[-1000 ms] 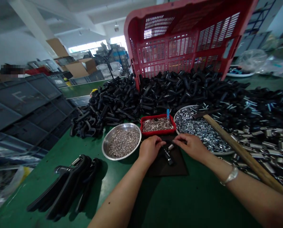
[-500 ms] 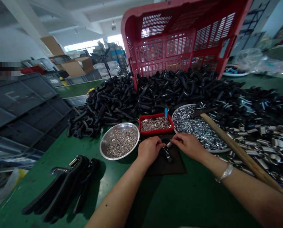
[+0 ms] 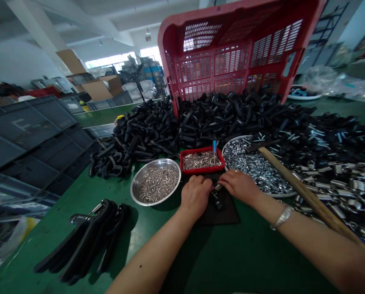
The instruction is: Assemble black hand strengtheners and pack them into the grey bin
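Observation:
Over a dark mat (image 3: 228,214), both hands work at a black plastic hand-grip part (image 3: 217,203) with a metal coil spring (image 3: 218,187) on it. My left hand (image 3: 197,195) is closed at the part's left side, its fingers bent and hiding much of it. From the right, my right hand (image 3: 239,186) pinches at the spring with thumb and fingers. Just beyond the hands stands a red tray (image 3: 185,169) of small metal pins, with a blue-handled screwdriver (image 3: 214,148) in it. Left of it sits a steel bowl (image 3: 134,192) of small metal pieces.
Black hand grippers with springs (image 3: 87,237) lie at the left front. A hammer (image 3: 295,183) rests across a round tray (image 3: 274,195) of metal parts. Loose springs (image 3: 344,183) cover the right side. Black handles (image 3: 219,118) are heaped before a tipped red crate (image 3: 197,69); grey crates (image 3: 32,130) stand left.
My left hand has rolled over the part, its fingers now curled more and its back turned up. My right hand has shifted slightly left, closer to the left hand.

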Demonstrator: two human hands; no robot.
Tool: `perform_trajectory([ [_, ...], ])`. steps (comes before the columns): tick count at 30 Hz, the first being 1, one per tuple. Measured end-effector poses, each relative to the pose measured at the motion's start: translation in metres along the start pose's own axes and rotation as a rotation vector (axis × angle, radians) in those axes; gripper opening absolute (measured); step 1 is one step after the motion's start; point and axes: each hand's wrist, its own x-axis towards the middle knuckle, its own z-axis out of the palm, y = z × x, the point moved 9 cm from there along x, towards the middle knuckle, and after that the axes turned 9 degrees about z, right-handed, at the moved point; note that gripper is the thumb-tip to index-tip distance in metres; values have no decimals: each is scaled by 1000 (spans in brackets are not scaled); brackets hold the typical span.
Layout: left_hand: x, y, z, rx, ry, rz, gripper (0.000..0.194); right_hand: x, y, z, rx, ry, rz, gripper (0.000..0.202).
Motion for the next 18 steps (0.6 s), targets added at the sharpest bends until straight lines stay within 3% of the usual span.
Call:
perform_trajectory([
  [3,-4,-3,-8,-66,101,18,19,-15,0,-1,38,109,-25,27],
  [5,-9,-3,-8,-155,102,63,26,-28,0,-2,15,172,-35,31],
  [7,-14,0,-4,-240,60,129,48,-37,-2,-1,-34,181,-42,34],
  [10,-18,-1,2,-272,15,132,96,-39,-5,-1,-86,122,-57,35],
  [12,-17,-6,6,-256,-15,80,107,-37,-3,-8,-102,94,-68,35],
  [15,-13,-9,11,-237,-56,38,103,-40,25,-31,-160,105,38,39],
  [18,-9,-10,9,-228,-64,34,101,-53,89,-54,-285,72,335,42],
])
